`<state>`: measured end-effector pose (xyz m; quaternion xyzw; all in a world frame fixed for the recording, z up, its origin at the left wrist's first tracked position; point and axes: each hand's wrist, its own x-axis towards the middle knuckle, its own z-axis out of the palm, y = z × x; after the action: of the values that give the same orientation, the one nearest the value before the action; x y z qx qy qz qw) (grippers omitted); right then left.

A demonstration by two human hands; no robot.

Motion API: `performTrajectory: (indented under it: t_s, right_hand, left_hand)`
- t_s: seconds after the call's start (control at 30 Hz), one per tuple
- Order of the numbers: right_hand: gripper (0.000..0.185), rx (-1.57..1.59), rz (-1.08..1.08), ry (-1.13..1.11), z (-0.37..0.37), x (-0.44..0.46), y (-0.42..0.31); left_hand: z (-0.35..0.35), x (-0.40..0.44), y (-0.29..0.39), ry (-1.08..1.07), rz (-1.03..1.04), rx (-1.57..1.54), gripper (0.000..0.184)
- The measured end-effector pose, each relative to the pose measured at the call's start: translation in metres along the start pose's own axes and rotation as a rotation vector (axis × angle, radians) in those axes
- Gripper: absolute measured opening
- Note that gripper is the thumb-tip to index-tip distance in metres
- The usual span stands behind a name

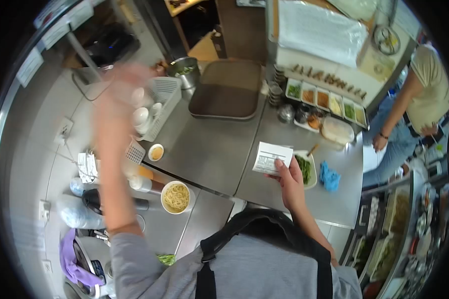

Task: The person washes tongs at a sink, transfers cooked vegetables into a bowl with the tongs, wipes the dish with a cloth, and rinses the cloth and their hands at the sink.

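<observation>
My right hand [290,182] pinches a white printed slip [273,157] above the steel counter, beside a white dish of chopped greens [304,170]. My left hand [129,82] is raised and stretched out at the upper left, smeared by motion, near a white basket [167,97] with white cups [140,116]. Its fingers cannot be made out. Below the basket is a small bowl with yellowish contents [156,152]. A white bowl of noodles [176,197] stands on the counter at the lower left.
A brown tray [227,89] lies at the back of the counter [212,149]. Topping containers [323,98] line the right rear. A blue cloth or glove [329,177] lies at right. Another person [424,89] stands at far right. Bottles [140,183] are at left.
</observation>
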<state>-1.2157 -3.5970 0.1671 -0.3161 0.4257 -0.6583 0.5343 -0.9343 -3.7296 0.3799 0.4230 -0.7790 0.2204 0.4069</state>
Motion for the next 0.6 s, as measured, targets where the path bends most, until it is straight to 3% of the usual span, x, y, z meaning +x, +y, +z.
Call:
performTrajectory:
  t_s: [0.1, 0.2, 0.3, 0.37, 0.4, 0.47, 0.53, 0.6]
  right_hand:
    - [0.033, 0.023, 0.005, 0.052, -0.006, -0.008, 0.002]
    - [0.031, -0.008, -0.013, 0.127, -0.017, -0.024, 0.006]
    - [0.028, -0.329, -0.031, 0.219, -0.044, -0.04, 0.017]
    - [0.037, -0.407, -0.036, 0.366, -0.077, -0.039, 0.007]
    - [0.041, -0.316, -0.14, 0.4, -0.093, -0.033, -0.001]
    - [0.041, -0.42, -0.212, 0.643, -0.167, -0.008, 0.021]
    - [0.032, -0.76, -0.26, 0.836, -0.221, 0.025, 0.043]
    - [0.026, -1.403, -0.377, 0.778, -0.257, 0.02, 0.08]
  left_hand:
    - [0.11, -0.12, 0.067, -0.518, -0.076, -0.501, 0.033]
    - [0.19, -0.216, 0.109, -0.755, -0.202, -0.685, 0.032]
    - [0.235, -0.254, 0.141, -0.795, -0.25, -0.713, 0.03]
    - [0.255, -0.26, 0.158, -0.778, -0.245, -0.694, 0.029]
    - [0.262, -0.261, 0.165, -0.768, -0.241, -0.684, 0.028]
    - [0.273, -0.263, 0.179, -0.754, -0.224, -0.666, 0.027]
    - [0.281, -0.268, 0.191, -0.75, -0.211, -0.663, 0.026]
    - [0.278, -0.271, 0.203, -0.703, -0.222, -0.699, 0.025]
